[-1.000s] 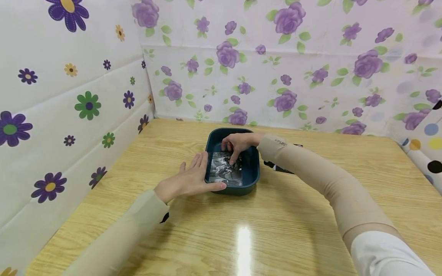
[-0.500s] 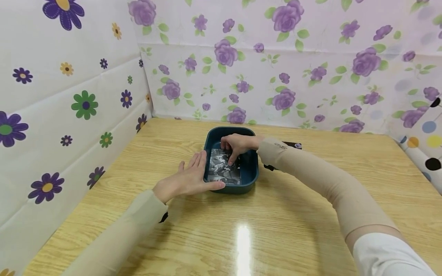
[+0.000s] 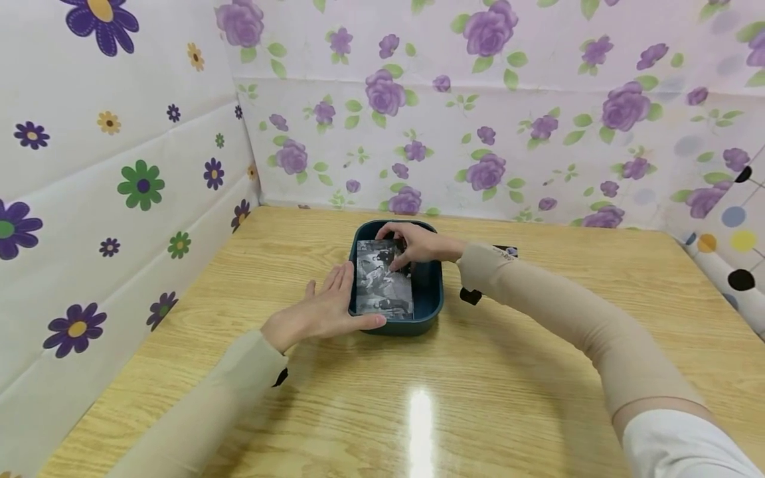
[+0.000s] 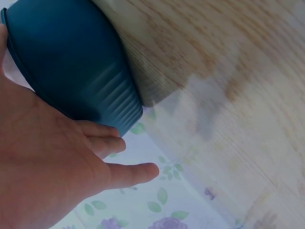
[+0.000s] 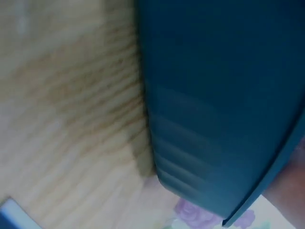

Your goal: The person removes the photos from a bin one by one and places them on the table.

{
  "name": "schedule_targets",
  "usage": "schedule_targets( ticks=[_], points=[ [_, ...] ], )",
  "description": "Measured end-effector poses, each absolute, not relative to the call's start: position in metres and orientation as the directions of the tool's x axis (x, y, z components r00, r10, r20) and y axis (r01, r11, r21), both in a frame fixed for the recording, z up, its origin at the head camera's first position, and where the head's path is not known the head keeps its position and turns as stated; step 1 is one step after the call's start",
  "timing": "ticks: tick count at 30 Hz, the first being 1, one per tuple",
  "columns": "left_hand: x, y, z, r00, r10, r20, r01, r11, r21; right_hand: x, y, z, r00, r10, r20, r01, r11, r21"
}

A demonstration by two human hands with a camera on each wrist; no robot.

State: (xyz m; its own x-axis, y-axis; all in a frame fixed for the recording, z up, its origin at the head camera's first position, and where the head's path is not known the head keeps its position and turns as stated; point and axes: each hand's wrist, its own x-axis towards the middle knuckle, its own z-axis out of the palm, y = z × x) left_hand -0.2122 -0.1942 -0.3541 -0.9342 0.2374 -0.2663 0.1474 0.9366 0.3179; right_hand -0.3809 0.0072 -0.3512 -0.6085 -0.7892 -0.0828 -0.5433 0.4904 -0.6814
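Flower-printed coverings point(image 3: 526, 149) back a wood-grain table point(image 3: 514, 392) bearing a bright reflection point(image 3: 421, 428).

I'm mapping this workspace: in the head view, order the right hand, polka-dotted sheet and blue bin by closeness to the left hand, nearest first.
1. Blue bin: right up against the left hand, on its right.
2. Right hand: over the far part of the bin.
3. Polka-dotted sheet: at the picture's right edge, beyond the table.
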Motion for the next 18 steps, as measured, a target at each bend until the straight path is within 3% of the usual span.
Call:
schedule_targets(
  ticks=[7, 13, 18],
  points=[
    [-0.213, -0.193, -0.356, -0.930, 0.241, -0.277, 0.149, 0.937, 0.316, -0.383, 0.030, -0.331, -0.667, -0.728, -0.160, -0.286, 0.448, -0.847],
    [-0.213, -0.193, -0.357, -0.931, 0.242, -0.273, 0.148, 0.934, 0.325, -0.393, 0.066, -0.293, -0.703, -0.702, -0.115, -0.256, 0.400, -0.880],
    [-0.213, -0.193, -0.358, -0.934, 0.231, -0.272, 0.138, 0.937, 0.321, -0.403, 0.120, -0.277, -0.723, -0.671, -0.166, -0.248, 0.476, -0.844]
  ],
)
